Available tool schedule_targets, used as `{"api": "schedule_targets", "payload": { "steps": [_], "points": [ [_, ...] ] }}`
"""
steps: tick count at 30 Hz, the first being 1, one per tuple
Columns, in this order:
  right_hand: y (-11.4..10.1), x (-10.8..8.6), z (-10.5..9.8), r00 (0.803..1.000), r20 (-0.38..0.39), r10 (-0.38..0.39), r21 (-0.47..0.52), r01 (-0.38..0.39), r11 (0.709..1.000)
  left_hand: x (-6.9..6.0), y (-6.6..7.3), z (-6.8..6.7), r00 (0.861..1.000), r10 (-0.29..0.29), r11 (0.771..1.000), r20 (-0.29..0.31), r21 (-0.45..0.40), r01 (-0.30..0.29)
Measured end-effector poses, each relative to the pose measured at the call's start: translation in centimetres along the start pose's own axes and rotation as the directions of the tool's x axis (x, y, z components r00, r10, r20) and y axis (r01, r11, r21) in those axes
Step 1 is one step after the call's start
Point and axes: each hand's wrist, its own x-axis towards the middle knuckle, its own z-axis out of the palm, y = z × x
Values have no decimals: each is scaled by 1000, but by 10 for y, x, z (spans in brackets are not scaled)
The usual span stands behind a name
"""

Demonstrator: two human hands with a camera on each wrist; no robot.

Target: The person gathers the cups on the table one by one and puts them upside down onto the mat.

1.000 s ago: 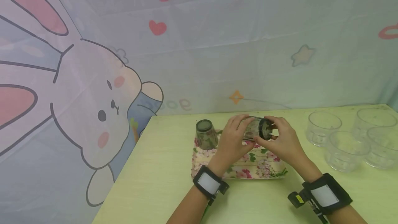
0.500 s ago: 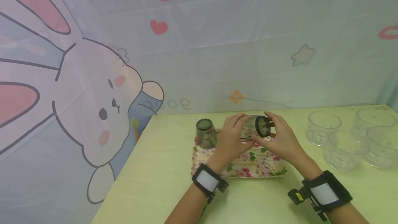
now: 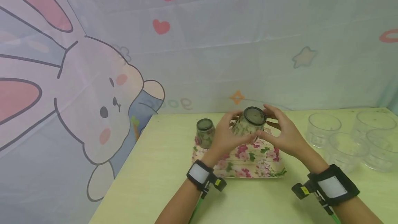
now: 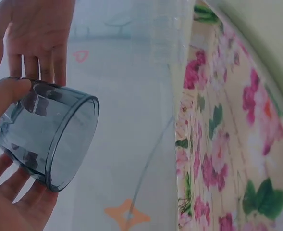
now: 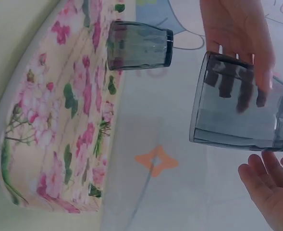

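Note:
Above the tray, my left hand [image 3: 225,132] grips a grey-tinted drinking glass [image 4: 55,130], its thumb on one side and fingers round the other. The glass is tilted with its base up towards the head camera and its mouth facing the tray. My right hand [image 3: 284,132] is beside the base, its fingers spread; whether its fingertips touch the glass is hard to tell. A second grey-tinted glass [image 3: 205,134] stands upside down at the left back of the floral tray [image 3: 245,165].
Several clear, wide glass bowls [image 3: 346,149] stand on the right of the pale yellow table [image 3: 149,182]. Behind the table hangs a printed cloth [image 3: 217,61] with a rabbit, hearts and stars. Each wrist wears a black strap with a camera.
The glass has turned from lying sideways to base-up and risen slightly. My right hand's fingers have moved off its base and spread. The second glass has stayed on the tray.

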Motion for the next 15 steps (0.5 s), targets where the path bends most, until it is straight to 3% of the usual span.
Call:
{"api": "schedule_targets", "payload": {
  "steps": [4,7,15],
  "points": [
    [-2,2,-2,1000,-7,-20,55,21,998,-1,0,-3,996,-82,981,38,-172,88],
    [-3,3,-2,999,-13,-30,71,31,997,-2,2,-5,991,-121,958,63,-254,133],
    [-4,4,-2,1000,-12,-27,68,28,997,-4,2,-7,981,-153,915,119,-359,186]
  ]
}}
